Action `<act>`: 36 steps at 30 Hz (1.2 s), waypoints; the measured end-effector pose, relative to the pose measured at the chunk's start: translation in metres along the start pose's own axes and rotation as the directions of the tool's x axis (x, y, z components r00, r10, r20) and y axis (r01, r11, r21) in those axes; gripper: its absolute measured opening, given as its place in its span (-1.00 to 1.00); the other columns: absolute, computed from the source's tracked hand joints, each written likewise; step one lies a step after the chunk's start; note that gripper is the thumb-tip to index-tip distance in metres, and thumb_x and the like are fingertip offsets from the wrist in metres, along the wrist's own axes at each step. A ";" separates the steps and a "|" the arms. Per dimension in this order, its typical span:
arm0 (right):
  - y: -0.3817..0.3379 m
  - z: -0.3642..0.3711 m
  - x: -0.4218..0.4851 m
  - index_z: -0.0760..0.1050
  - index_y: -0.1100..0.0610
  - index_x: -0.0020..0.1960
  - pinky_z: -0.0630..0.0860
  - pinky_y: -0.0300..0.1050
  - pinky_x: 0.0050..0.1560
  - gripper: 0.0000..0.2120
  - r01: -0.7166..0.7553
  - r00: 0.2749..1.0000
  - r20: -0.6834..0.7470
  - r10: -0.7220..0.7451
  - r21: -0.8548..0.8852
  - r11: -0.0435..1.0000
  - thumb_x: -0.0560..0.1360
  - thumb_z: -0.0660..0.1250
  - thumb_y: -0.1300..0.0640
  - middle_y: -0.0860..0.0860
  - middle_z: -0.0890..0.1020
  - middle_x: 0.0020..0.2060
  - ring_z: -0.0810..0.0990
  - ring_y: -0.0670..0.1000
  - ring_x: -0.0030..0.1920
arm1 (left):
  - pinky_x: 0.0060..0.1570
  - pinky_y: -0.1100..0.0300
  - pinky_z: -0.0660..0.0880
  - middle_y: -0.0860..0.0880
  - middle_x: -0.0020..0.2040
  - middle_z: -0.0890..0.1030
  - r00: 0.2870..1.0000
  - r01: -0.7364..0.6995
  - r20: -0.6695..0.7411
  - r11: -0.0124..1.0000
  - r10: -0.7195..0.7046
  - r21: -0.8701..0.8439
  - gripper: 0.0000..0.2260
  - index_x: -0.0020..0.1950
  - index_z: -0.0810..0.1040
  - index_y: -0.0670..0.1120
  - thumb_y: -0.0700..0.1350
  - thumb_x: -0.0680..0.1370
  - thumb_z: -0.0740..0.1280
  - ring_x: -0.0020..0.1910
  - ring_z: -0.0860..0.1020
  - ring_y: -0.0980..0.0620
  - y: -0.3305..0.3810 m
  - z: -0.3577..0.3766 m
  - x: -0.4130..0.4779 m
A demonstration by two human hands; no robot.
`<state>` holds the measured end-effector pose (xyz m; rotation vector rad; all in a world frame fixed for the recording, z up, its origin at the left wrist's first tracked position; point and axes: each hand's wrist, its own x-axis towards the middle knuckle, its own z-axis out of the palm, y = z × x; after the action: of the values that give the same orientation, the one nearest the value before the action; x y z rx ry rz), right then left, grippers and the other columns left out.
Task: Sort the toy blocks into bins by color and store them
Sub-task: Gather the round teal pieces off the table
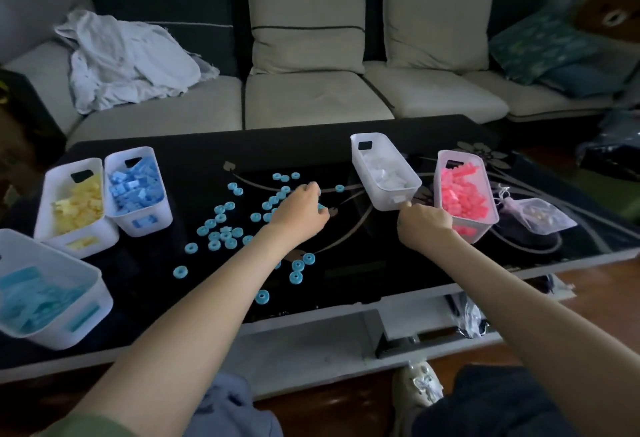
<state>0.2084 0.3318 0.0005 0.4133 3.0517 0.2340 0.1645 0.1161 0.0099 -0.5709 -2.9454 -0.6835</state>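
Sofa [311, 101] behind a black glass table [346, 146]. On the table's left stand the yellow bin [48, 194], blue bin [145, 222] and turquoise bin [86, 319]; on its right, the white bin [360, 159] and pink bin [485, 225], all holding blocks. The right hand [424, 225] is curled closed, forefinger touching the white bin's near end. The left hand [299, 206] curls over scattered blue rings [176, 272] mid-table; whether it grips any is unclear.

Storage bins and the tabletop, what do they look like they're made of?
Storage bins: likely translucent white plastic with a matte finish; the block colours show faintly through the walls.
Tabletop: probably black glass, glossy; it mirrors light and carries a pale flower pattern.
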 end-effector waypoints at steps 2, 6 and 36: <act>-0.002 0.002 -0.001 0.25 0.18 0.39 0.37 -0.10 -0.14 -0.56 0.011 0.999 0.034 -0.011 -0.021 1.000 0.53 0.16 0.17 0.06 0.57 0.14 0.57 0.12 0.14 | -0.12 0.15 0.43 -0.07 0.22 0.46 1.000 -0.002 0.019 1.000 0.003 -0.019 -0.67 0.29 0.37 -0.13 -0.03 0.58 0.22 -0.04 0.50 0.02 0.008 0.005 -0.002; -0.013 -0.002 -0.004 0.28 0.17 0.39 0.44 -0.05 -0.03 -0.60 0.052 0.999 0.001 -0.053 0.040 0.998 0.56 0.14 0.14 0.10 0.54 0.18 0.55 0.17 0.16 | -0.19 0.19 0.40 -0.08 0.19 0.48 0.999 -0.035 0.024 0.999 0.035 0.002 -0.66 0.33 0.34 -0.12 -0.03 0.59 0.22 -0.13 0.51 0.05 0.009 -0.001 -0.010; -0.379 -0.092 -0.134 -0.02 0.00 0.53 0.19 0.13 0.34 -0.40 0.830 0.355 -0.158 -0.922 0.506 0.233 0.58 0.15 -0.07 0.09 0.24 0.45 0.23 0.18 0.40 | 0.19 0.08 0.39 -0.17 0.39 0.34 0.723 0.679 -0.243 0.729 -0.646 0.083 -0.47 0.47 0.19 -0.15 -0.10 0.56 0.30 0.31 0.38 -0.12 -0.217 -0.171 -0.213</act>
<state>0.2320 -0.0787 0.0362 -1.2792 2.5312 -0.6623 0.2784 -0.2121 0.0437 0.5938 -2.9237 -0.4696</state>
